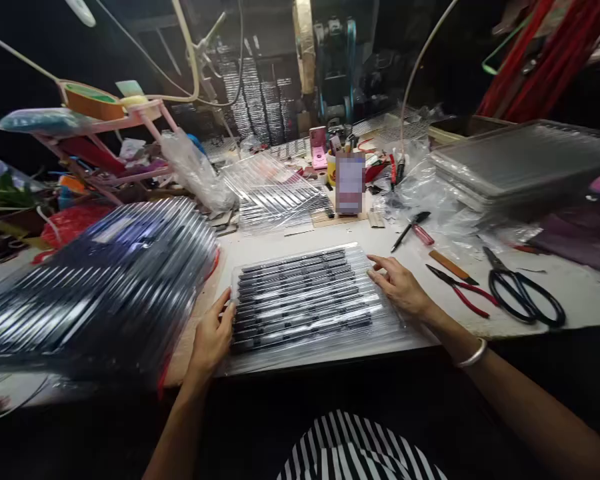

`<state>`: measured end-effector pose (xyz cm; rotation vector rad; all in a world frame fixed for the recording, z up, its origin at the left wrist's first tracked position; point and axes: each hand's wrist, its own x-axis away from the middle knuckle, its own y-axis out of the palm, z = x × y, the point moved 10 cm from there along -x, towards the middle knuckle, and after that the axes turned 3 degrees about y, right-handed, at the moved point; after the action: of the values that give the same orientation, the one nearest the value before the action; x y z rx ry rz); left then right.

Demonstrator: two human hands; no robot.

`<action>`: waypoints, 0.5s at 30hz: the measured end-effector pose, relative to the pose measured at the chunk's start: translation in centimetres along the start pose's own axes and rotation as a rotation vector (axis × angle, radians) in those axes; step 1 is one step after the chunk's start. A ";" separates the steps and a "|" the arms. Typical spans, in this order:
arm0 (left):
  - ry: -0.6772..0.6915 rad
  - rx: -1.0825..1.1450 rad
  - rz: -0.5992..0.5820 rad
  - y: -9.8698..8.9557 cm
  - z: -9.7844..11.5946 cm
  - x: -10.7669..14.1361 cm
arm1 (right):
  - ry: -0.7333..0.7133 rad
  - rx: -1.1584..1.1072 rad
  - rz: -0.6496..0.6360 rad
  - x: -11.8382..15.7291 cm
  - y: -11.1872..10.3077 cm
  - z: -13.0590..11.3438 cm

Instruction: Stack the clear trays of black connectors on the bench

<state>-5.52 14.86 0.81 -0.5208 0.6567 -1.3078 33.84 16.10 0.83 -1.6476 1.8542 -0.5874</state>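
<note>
The writing on a pale label, on the tray stack at left, is too blurred to be read. On the white table, a clear, ribbed tray lined with rows of dark, slender pieces is held at opposite edges by the left hand and right hand, fingers lightly bent and nearly closed. Pen-like items are held in a yellow cup behind.
</note>
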 end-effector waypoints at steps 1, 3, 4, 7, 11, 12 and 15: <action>0.028 -0.022 0.008 0.0 0.3 -0.1 | 0.000 0.020 0.002 -0.3 0.1 0.2; 0.078 -0.053 0.027 0.2 0.8 -0.6 | 0.002 0.062 0.012 -0.8 0.1 0.6; 0.096 -0.062 0.032 0.3 0.8 -0.8 | 0.002 0.081 0.017 -1.1 0.1 0.8; 0.123 -0.081 0.015 0.7 0.8 -1.4 | -0.008 0.138 0.028 -1.3 0.0 1.1; 0.137 -0.149 -0.067 1.7 1.3 -0.9 | -0.046 0.230 0.015 -0.4 0.7 0.0; 0.122 -0.171 -0.076 1.9 1.4 -0.5 | -0.075 0.283 0.004 0.0 1.0 -0.6; 0.090 -0.354 -0.072 2.3 2.2 0.6 | -0.256 0.561 -0.033 1.3 2.8 -3.3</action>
<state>-2.27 14.72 0.73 -0.7812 0.9609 -1.2935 29.52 15.07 1.21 -1.3057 1.3236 -0.7836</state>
